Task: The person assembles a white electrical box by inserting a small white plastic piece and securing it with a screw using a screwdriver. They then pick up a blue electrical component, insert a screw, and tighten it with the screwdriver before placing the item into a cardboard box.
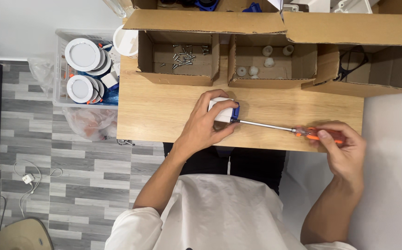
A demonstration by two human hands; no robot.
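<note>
Orange-handled screwdriver (286, 129) against white-blue, seemingly boxy part (224, 111)

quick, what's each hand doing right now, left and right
Left hand: closed around a small white and blue part on the wooden table.
Right hand: closed on the orange-handled screwdriver, tip at the part.

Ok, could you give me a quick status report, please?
Left hand grips white-and-blue part. Right hand holds orange screwdriver, tip at part. Nothing in the way.

Light wooden table (164, 115), bearing 3 open cardboard boxes (175, 69) along far edge; possibly more clutter behind.
</note>
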